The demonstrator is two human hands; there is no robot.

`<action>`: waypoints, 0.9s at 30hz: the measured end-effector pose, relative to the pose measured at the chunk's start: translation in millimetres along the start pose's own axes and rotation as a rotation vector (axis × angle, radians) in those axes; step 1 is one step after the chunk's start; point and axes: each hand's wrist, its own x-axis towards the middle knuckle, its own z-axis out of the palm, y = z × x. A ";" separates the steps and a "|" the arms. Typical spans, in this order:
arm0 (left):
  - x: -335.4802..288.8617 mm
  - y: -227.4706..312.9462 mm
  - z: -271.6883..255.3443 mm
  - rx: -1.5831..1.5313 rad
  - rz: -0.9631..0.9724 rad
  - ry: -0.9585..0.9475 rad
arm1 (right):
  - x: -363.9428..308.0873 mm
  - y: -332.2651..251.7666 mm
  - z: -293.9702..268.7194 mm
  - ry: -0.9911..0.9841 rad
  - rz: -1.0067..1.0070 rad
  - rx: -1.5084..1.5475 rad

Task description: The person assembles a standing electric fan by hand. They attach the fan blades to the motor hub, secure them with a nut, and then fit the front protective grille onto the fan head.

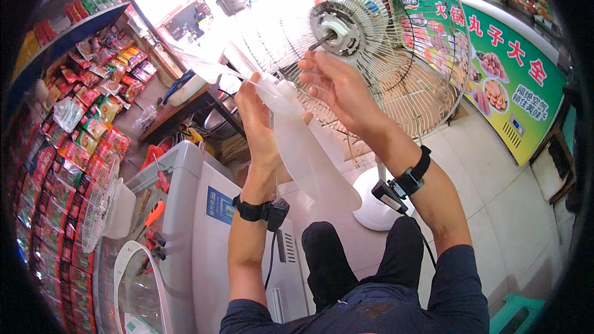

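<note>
My left hand [257, 130] is closed on a translucent white fan blade [315, 164], gripping it close to the hub with the blades spread above and below. Just to its right, my right hand [337, 89] is raised with loosely curved fingers apart, and I see nothing in it. Its fingertips are close to the bare metal shaft [320, 44] of the fan motor [340, 28]. Behind the motor stands the round wire rear grille [427, 108] of the pedestal fan. The fan's white round base [371, 213] rests on the tiled floor.
At the left, a grey chest freezer [213, 241] bears a screwdriver [161, 179], an orange-handled tool [154, 213], pliers [151, 247] and a white ring [120, 266]. Racks of packets [93, 99] stand beyond. A green-fronted freezer [526, 93] is at right, a teal stool [516, 314] lower right.
</note>
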 end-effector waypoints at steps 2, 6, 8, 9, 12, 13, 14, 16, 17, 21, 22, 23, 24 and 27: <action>-3.4 3.6 -6.9 0.129 0.069 -0.009 | 12.2 -0.3 2.0 -0.021 0.043 0.162; -10.4 6.7 -12.0 0.078 0.001 -0.047 | 24.6 7.5 -0.1 -0.121 0.024 0.340; -13.2 5.9 -10.3 0.042 -0.014 -0.055 | 26.9 9.5 -3.9 -0.133 0.033 0.373; -13.6 5.1 -9.2 0.025 -0.026 -0.056 | 27.6 10.0 -5.1 -0.157 0.032 0.387; -13.5 2.5 -6.4 -0.032 -0.045 -0.059 | 30.1 9.0 -6.5 -0.197 0.038 0.418; -13.1 1.6 -6.3 -0.055 -0.044 -0.056 | 30.9 8.2 -6.2 -0.231 0.044 0.431; -13.0 0.8 -6.7 -0.084 -0.041 -0.053 | 31.3 7.9 -5.4 -0.240 0.058 0.440; -11.4 -1.5 -8.9 -0.014 -0.011 -0.035 | 31.5 5.9 -4.3 -0.229 0.041 0.354; -10.1 -2.8 -10.2 0.017 0.007 -0.027 | 31.4 4.1 -4.0 -0.219 0.030 0.305; -5.9 -7.4 -16.1 0.121 0.101 -0.013 | 28.3 -4.4 -3.5 -0.235 0.038 0.221; -5.7 -7.8 -17.3 0.127 0.093 -0.016 | 27.7 -6.6 -2.8 -0.245 0.037 0.216; -5.9 -7.9 -17.8 0.124 0.087 -0.013 | 26.5 -7.5 -1.4 -0.173 0.051 0.184; -6.0 -7.8 -17.8 0.127 0.087 -0.013 | 25.4 -7.7 0.1 -0.216 0.042 0.223; -6.7 -6.8 -15.4 0.117 0.083 -0.010 | 22.4 -7.7 1.9 -0.153 0.059 0.273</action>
